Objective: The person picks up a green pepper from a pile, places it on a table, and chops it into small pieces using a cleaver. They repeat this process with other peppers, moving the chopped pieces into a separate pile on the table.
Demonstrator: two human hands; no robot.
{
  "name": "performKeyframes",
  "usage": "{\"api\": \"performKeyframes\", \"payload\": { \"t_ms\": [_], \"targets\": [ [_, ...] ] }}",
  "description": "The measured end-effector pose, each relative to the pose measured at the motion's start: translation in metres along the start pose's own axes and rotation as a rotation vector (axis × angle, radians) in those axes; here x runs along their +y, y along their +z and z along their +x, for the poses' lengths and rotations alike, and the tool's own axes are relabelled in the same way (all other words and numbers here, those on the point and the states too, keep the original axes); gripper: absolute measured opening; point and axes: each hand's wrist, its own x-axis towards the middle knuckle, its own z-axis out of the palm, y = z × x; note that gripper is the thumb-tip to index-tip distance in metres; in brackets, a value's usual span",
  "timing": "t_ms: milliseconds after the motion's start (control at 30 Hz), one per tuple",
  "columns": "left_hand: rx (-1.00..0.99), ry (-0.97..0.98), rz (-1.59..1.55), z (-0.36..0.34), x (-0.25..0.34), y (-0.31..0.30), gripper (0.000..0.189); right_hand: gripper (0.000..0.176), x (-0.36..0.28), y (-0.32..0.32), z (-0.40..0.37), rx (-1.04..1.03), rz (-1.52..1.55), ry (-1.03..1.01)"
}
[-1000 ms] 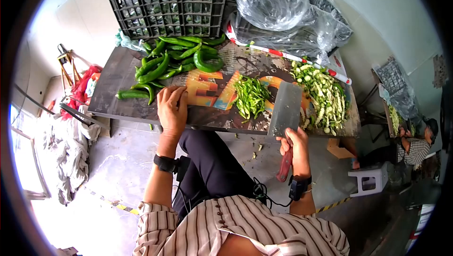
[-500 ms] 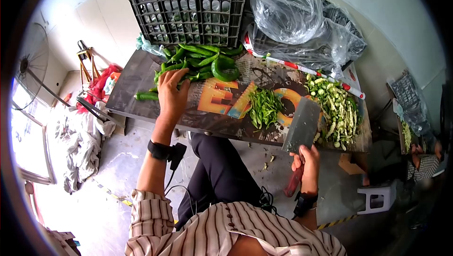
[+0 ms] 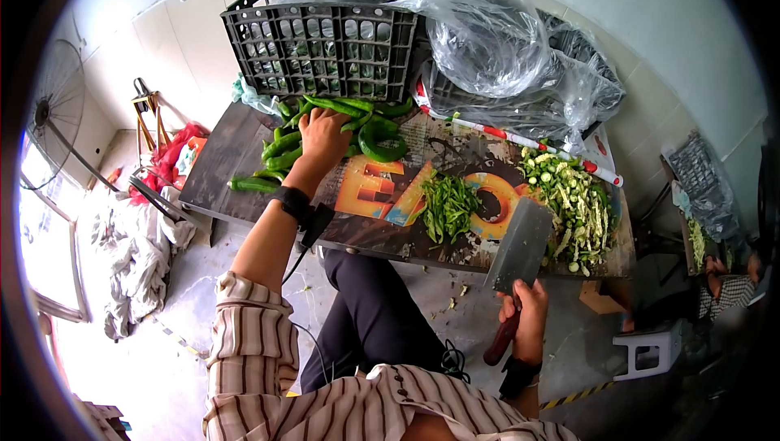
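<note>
My left hand [image 3: 324, 139] is on the pile of long green peppers [image 3: 282, 145], its fingers curled down among them; what they grip, if anything, is hidden. A curved pepper [image 3: 380, 140] lies just right of it. My right hand [image 3: 526, 315] holds a cleaver [image 3: 522, 241] by its red handle, the wide blade tilted up over the table's front edge. Left of the blade is a heap of sliced green pepper [image 3: 449, 207]. Right of it lies a larger heap of pale cores and cut bits [image 3: 575, 209].
A black crate [image 3: 325, 49] stands behind the peppers. Clear plastic bags [image 3: 496, 39] cover another crate at the back right. A red and white strip [image 3: 520, 141] crosses the table [image 3: 236, 144]. A white stool [image 3: 647, 351] and another person's hands [image 3: 715, 272] are at the right.
My left hand has moved forward and right, deeper onto the peppers. My right hand and the cleaver are slightly lower in view. The whole view has shifted a little.
</note>
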Motion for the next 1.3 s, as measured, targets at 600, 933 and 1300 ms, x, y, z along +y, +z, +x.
{"api": "performKeyframes", "payload": {
  "t_ms": [600,933,1300],
  "targets": [
    [0.315,-0.14,-0.322,0.026,-0.005,-0.065,0.021,0.014,0.005,0.0,-0.004,0.06,0.067,0.008],
    [0.032,0.225,-0.508,-0.095,0.056,-0.083,0.042,0.017,-0.002,0.013,-0.007,0.028,0.014,-0.006],
    [-0.1,0.134,-0.495,-0.16,0.059,-0.069,0.047,0.013,-0.02,0.048,0.007,-0.191,-0.195,-0.025]
  ]
}}
